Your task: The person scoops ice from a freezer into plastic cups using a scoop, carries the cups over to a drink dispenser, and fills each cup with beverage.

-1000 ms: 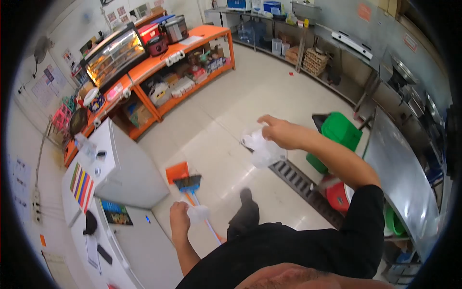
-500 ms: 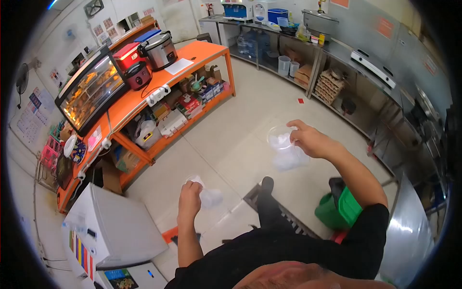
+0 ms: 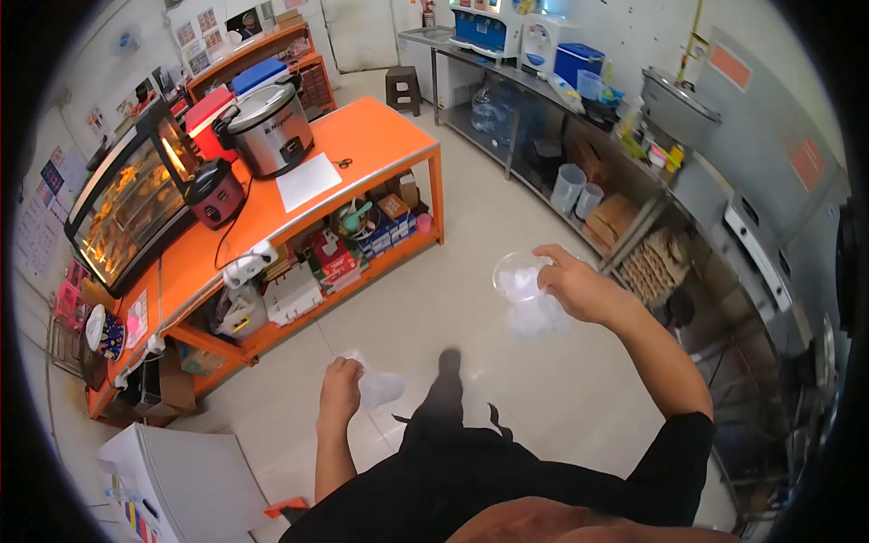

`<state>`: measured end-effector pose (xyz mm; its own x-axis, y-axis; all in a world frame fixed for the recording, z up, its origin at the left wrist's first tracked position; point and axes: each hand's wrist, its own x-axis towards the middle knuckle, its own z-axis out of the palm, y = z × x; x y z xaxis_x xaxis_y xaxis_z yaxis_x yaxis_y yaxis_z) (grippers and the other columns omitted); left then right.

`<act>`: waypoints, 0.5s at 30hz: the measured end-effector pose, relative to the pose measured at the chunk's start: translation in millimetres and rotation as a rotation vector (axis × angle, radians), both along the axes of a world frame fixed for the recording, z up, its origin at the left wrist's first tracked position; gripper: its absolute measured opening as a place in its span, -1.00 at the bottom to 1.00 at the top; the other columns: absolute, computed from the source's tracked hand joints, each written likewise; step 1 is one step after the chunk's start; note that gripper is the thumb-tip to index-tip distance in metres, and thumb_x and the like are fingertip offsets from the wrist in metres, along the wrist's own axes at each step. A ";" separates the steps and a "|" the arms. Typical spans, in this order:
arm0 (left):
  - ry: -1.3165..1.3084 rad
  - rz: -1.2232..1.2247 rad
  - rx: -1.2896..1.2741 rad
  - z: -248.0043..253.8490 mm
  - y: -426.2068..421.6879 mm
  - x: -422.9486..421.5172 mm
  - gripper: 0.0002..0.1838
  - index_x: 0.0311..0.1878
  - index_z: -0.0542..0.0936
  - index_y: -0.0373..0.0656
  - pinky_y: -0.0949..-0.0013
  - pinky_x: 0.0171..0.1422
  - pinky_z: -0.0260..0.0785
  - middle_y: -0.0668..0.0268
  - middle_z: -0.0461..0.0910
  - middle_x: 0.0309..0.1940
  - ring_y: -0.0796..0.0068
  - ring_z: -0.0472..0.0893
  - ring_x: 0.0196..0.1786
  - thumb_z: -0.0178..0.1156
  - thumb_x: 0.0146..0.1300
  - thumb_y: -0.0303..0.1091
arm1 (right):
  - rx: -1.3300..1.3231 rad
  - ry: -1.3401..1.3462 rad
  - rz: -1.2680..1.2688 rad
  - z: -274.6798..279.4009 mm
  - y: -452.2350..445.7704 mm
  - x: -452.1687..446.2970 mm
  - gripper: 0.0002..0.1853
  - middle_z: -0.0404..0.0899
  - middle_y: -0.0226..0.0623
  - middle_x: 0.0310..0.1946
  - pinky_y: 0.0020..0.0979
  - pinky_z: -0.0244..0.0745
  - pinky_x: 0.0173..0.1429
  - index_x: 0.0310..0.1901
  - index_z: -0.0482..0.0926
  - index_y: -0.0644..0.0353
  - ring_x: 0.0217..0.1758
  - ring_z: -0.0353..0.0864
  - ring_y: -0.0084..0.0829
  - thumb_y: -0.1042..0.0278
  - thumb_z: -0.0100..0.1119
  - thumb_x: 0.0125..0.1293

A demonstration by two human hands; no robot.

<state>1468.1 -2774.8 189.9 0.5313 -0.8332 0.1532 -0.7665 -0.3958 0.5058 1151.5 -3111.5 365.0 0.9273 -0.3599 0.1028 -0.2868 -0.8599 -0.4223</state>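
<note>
My left hand (image 3: 340, 391) is closed on a translucent plastic cup (image 3: 380, 387), which hangs tilted to the right of the fingers over the floor. Farther right, my right hand (image 3: 579, 285) pinches the rim of a clear round plastic container (image 3: 518, 279). Whitish translucent plastic (image 3: 536, 319) shows just below that rim; whether it is part of the same container I cannot tell. The two hands are well apart, both held above the pale tiled floor.
An orange table (image 3: 371, 136) at the left bears a rice cooker (image 3: 272, 136) and a lit food display case (image 3: 131, 204). A white fridge (image 3: 195, 471) stands at lower left. Steel counters with a blue cooler (image 3: 577, 63) and a large pot (image 3: 674, 104) run along the right.
The orange table and back counter have come nearer, while the fridge has slid down and left. The floor drain and green bin have left view. Both hands still hold their plastic items.
</note>
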 end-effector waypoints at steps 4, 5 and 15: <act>-0.021 -0.005 -0.004 -28.5 -174.4 81.2 -0.95 -0.22 0.65 -0.24 0.00 0.06 0.47 0.04 0.60 -0.22 -0.08 0.58 -0.02 0.22 0.30 -0.51 | -0.051 -0.039 0.035 -23.8 -168.2 82.7 -0.95 0.40 0.05 0.37 -0.12 0.54 0.22 -0.19 0.61 0.28 0.17 0.61 0.13 0.58 0.23 0.34; -0.038 -0.027 -0.032 -33.6 -221.0 106.0 -0.95 -0.22 0.64 -0.23 0.00 0.06 0.47 0.04 0.60 -0.22 -0.08 0.58 -0.02 0.22 0.31 -0.50 | -0.058 -0.049 0.041 -26.3 -210.1 104.7 -0.95 0.40 0.05 0.37 -0.12 0.54 0.22 -0.20 0.61 0.27 0.16 0.61 0.13 0.58 0.24 0.33; -0.109 -0.077 -0.158 10.1 -636.5 292.7 -0.93 -0.19 0.63 -0.20 0.00 0.06 0.48 0.07 0.58 -0.19 -0.06 0.58 -0.03 0.21 0.30 -0.49 | -0.036 -0.002 0.166 1.1 -575.9 308.5 -0.94 0.41 0.12 0.38 -0.10 0.53 0.27 -0.19 0.59 0.34 0.20 0.60 0.18 0.59 0.15 0.35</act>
